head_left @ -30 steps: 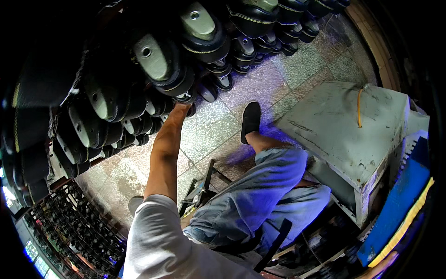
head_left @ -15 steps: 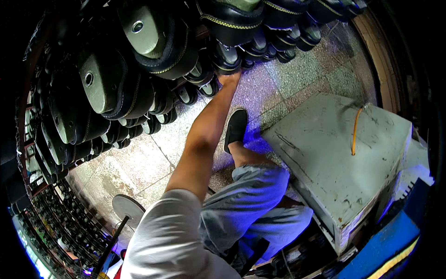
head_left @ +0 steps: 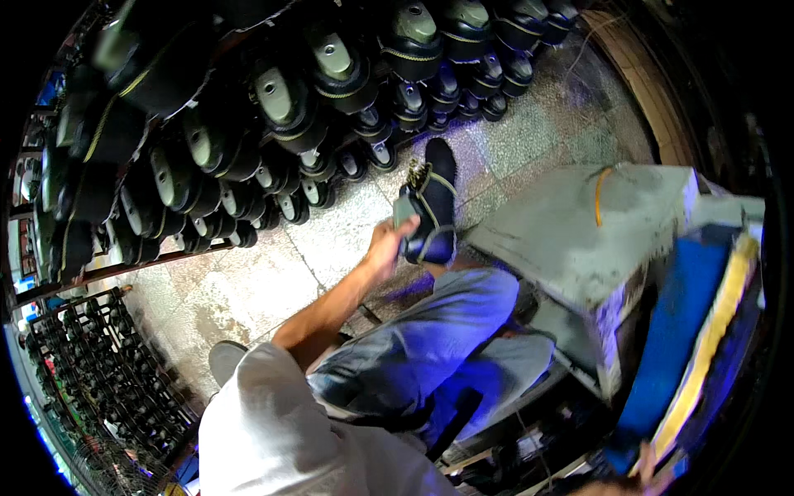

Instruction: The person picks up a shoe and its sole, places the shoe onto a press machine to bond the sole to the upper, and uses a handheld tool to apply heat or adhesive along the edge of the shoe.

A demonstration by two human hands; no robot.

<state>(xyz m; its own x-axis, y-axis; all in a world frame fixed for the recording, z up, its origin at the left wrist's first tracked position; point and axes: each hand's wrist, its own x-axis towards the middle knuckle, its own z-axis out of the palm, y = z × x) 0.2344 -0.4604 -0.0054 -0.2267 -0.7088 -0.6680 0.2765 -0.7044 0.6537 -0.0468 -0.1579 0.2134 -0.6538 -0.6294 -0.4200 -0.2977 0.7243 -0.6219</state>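
My left hand (head_left: 385, 245) is closed around the grey-green last of a black shoe (head_left: 438, 194). The shoe has pale yellow stitching along its edge, and it is held above the floor in front of my leg. Part of my right hand (head_left: 635, 479) shows at the lower right edge, beside the lower end of a blue panel with a yellow edge (head_left: 674, 347). Its fingers are blurred, and their grip is unclear. Ahead and to the left, a rack holds rows of similar black shoes (head_left: 339, 74) on lasts.
A worn grey metal box (head_left: 562, 223) stands to the right of my knees, with an orange strap on top. Another rack of small dark items (head_left: 107, 372) stands at the lower left. Near it is a round grey disc (head_left: 225, 360) on the tiled floor (head_left: 248, 289).
My left arm has drawn back from the rack's lower row, and a black shoe now shows in that hand. The view has shifted, and my right hand has appeared at the lower right.
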